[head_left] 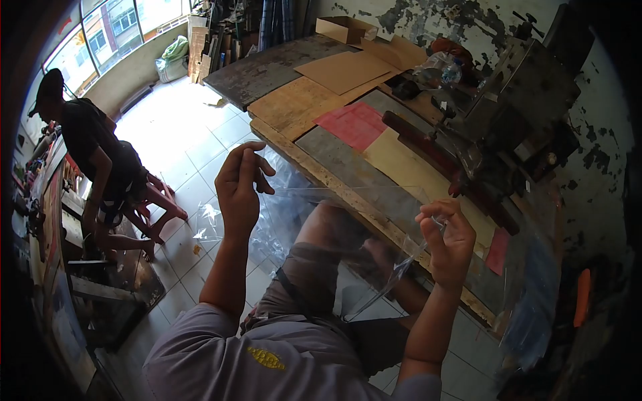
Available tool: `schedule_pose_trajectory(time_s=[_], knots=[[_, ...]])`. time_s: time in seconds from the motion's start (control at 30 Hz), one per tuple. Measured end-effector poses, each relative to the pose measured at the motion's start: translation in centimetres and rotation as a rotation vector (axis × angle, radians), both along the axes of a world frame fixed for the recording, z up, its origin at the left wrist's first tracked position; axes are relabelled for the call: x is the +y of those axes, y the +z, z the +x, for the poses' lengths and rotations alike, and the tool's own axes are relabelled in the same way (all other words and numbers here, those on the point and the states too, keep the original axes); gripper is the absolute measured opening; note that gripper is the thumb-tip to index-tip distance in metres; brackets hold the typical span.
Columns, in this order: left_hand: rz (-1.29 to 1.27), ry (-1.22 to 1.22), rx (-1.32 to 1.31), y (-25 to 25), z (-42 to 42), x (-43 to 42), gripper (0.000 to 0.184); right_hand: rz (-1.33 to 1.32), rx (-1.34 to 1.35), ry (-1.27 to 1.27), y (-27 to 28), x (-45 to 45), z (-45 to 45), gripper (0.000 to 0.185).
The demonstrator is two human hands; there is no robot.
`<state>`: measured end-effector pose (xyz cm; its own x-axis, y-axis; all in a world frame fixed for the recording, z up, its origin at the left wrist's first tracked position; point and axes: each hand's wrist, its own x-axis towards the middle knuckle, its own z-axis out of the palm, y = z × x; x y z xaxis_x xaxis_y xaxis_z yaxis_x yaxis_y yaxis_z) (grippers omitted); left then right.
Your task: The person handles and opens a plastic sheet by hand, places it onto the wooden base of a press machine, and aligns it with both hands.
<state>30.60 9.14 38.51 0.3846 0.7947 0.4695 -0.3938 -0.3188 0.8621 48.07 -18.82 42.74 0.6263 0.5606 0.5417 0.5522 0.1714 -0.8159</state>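
Note:
A clear plastic sheet (374,207) hangs between my two hands, above my lap and the front edge of the workbench. My left hand (241,177) is raised at the sheet's left side, thumb against the curled fingers; the film at its fingertips is hard to make out. On the other side, my right hand (449,240) pinches the sheet's right edge between thumb and fingers. Creased folds of the film run down from the right hand toward my knee.
The wooden workbench (284,110) carries cardboard (344,70), a red sheet (358,125) and a dark metal machine (515,100). More clear plastic (267,227) lies below my left hand. Another person (93,140) stands at left by a red stool (157,200).

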Motion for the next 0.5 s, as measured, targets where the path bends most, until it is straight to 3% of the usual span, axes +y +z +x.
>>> schedule_pose_trajectory(time_s=[0.5], knots=[[-0.004, -0.053, -0.037, -0.8, -0.11, -0.12, 0.031, 0.107, 0.127, -0.189, -0.39, 0.54, -0.63, 0.018]])
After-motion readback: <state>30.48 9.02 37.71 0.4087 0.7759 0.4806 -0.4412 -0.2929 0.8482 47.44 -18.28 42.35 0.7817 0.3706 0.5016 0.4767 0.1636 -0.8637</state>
